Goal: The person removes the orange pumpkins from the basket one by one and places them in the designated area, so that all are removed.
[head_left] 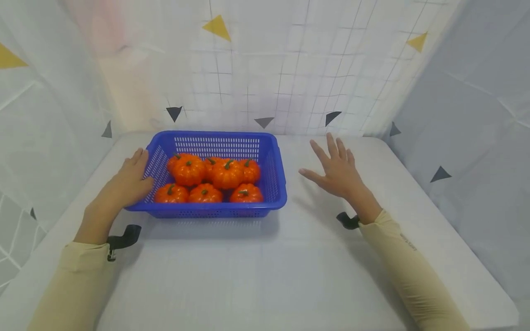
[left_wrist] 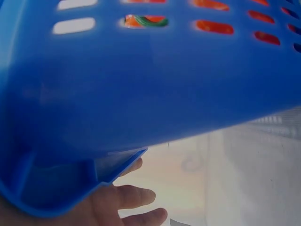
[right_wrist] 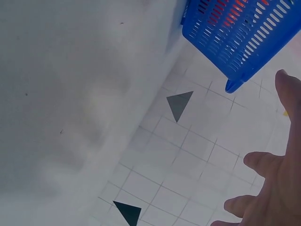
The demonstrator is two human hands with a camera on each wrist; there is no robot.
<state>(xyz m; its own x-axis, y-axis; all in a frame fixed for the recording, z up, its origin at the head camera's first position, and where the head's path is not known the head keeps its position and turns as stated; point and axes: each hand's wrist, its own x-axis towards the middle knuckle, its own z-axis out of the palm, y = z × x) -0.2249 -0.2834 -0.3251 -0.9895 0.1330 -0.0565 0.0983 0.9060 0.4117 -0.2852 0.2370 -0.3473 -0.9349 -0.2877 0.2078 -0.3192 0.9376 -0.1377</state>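
A blue plastic basket (head_left: 207, 207) with slotted walls stands on the white table, left of the middle in the head view. Several shiny orange mini pumpkins (head_left: 227, 174) with green stems lie inside it. At the basket's left end is my left hand (head_left: 126, 184), its thumb right at the rim. The left wrist view shows the basket wall close up, with extended, spread fingers (left_wrist: 134, 197) beside the rim, which partly hides the hand. Away from the basket's right end, my right hand (head_left: 339, 174) hovers with fingers spread and holds nothing.
The white table (head_left: 265, 276) has rounded corners. A pale sheet wall (head_left: 265, 69) with grid lines and small triangles rises behind it, and more sheets hang at both sides. A black wrist mount (head_left: 126, 236) sits on the left wrist, another (head_left: 348, 220) on the right.
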